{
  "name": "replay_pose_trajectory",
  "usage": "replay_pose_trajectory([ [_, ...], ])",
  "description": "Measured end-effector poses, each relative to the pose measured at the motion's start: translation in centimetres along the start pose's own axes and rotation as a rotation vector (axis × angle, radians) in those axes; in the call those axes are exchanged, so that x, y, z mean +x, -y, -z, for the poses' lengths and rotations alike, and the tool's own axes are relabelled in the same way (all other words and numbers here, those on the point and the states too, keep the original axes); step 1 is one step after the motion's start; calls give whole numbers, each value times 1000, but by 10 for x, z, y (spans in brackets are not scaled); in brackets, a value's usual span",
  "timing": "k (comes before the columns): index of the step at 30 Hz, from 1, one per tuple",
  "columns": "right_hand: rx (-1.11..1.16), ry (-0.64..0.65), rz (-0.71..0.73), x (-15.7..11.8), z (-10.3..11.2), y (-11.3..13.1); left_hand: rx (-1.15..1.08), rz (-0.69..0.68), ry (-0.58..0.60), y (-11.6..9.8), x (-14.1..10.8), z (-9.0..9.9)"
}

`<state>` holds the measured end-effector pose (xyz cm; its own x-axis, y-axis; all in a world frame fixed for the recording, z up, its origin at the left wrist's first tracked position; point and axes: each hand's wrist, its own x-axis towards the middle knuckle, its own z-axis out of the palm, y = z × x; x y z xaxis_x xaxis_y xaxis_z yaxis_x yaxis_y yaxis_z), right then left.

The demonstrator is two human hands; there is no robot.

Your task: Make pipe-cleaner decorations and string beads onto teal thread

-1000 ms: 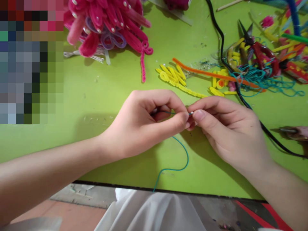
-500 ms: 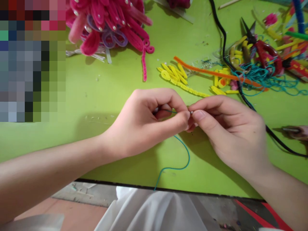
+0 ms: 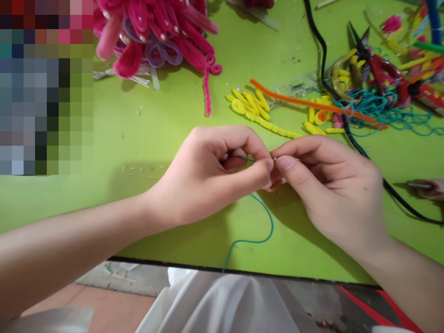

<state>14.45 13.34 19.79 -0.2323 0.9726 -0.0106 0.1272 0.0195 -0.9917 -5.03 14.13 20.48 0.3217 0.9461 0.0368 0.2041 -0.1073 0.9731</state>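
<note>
My left hand point(image 3: 211, 180) is closed in a pinch over the green table point(image 3: 166, 106), with a thin teal cord point(image 3: 271, 226) running between its fingers. The cord curves down below that hand to the table's front edge. At the meeting fingertips of both hands shows a tiny shiny bead point(image 3: 275, 160). My right hand point(image 3: 336, 194) pinches this bead between thumb and index finger. Whether the cord passes through the bead is hidden by the fingertips. Just beyond the hands lies a curled yellow pipe cleaner point(image 3: 267, 126).
Pink pipe-cleaner flowers point(image 3: 166, 27) stand at the back. An orange pipe cleaner point(image 3: 301, 104) lies across short yellow pieces point(image 3: 250, 102). To the right are red-handled pliers point(image 3: 386, 74), tangled teal cord point(image 3: 378, 104), a black cable point(image 3: 402, 203) and a metal-tipped tool point(image 3: 421, 186).
Both hands keep their pinch at almost the same spot. The whole view has shifted very slightly; nothing is let go or taken up.
</note>
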Motion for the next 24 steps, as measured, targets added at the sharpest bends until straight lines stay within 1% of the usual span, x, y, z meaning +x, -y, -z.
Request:
replay_pose_trajectory([
  [7,78,17,-16,-1,0,-1,-2,2,-14,0,0,0],
  [14,131,8,-23,0,0,-1,-34,7,-21,1,0,0],
  [20,157,7,-29,-1,0,0,16,47,-21,-2,0,0],
  [24,165,13,-31,-2,1,-2,43,45,-31,-3,0,0],
])
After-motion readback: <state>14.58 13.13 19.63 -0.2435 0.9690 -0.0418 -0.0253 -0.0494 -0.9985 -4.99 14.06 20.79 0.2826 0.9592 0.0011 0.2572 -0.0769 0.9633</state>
